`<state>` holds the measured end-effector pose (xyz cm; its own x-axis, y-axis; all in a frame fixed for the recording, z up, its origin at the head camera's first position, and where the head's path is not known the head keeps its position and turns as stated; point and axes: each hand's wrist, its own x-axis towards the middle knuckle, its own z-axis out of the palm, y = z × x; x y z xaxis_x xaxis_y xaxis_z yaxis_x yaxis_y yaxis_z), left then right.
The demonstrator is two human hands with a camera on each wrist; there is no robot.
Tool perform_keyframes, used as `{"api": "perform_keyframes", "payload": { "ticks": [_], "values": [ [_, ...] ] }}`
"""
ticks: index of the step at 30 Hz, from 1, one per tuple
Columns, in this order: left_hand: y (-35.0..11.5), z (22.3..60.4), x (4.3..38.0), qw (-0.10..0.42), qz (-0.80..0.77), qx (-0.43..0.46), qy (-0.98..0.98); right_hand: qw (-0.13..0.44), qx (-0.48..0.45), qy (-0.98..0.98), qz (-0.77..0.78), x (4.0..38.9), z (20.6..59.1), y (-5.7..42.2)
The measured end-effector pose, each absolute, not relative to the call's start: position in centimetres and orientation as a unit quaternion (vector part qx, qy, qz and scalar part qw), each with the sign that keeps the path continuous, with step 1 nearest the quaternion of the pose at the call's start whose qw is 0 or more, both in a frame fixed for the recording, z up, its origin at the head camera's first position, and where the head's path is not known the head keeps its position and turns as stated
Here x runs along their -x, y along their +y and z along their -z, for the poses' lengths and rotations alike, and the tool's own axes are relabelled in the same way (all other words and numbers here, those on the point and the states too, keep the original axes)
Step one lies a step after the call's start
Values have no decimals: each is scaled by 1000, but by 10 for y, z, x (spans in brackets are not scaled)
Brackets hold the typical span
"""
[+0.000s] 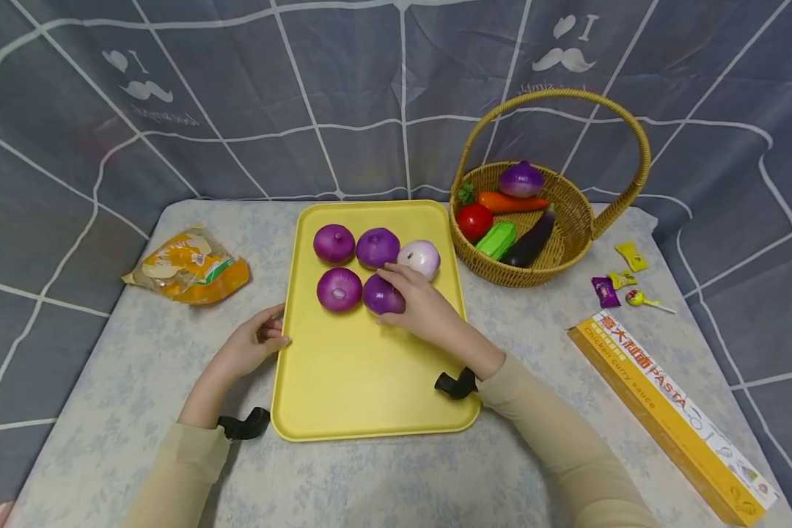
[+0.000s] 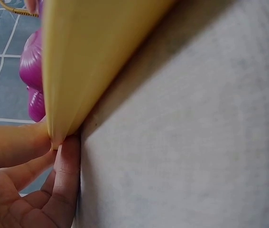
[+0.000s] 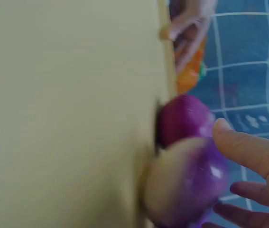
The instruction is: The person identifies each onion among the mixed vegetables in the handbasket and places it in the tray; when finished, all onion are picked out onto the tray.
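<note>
My left hand (image 1: 254,345) is at the left rim of a yellow tray (image 1: 356,389); in the left wrist view its thumb and fingers (image 2: 68,166) pinch that rim. Over a purple onion (image 1: 378,296) with a pale base, my right hand (image 1: 429,312) spreads its thumb and fingers. The right wrist view shows them loosely extended beside that onion (image 3: 186,183), the thumb tip close to its surface. Around it in the tray lie more glossy purple onions (image 1: 334,243) and a mostly whitish one (image 1: 419,259).
Behind the tray on the right, a wicker basket (image 1: 570,253) holds an onion, carrot (image 1: 511,203), tomato (image 1: 474,222), eggplant (image 1: 530,240) and a green vegetable. Candies (image 1: 606,291) and a pasta box (image 1: 673,418) lie on the right. An orange-and-clear food bag (image 1: 194,268) is left.
</note>
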<state>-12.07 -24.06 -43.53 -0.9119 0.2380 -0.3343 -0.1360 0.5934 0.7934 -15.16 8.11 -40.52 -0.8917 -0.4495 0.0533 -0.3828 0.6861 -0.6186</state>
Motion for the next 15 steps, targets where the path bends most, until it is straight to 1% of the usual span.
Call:
{"api": "perform_keyframes", "payload": {
  "ticks": [3,6,11,15],
  "values": [
    [-241,435,121,210,-451,-24,867,15,215,912,350,159,390,92],
    [-241,435,121,211,-450,-22,867,-26,183,907,380,175,371,112],
    [-242,436,121,209,-451,-26,867,-93,59,906,408,212,342,162],
    [-241,436,121,207,-449,-34,868,-115,-53,904,408,240,333,205]
  ]
}}
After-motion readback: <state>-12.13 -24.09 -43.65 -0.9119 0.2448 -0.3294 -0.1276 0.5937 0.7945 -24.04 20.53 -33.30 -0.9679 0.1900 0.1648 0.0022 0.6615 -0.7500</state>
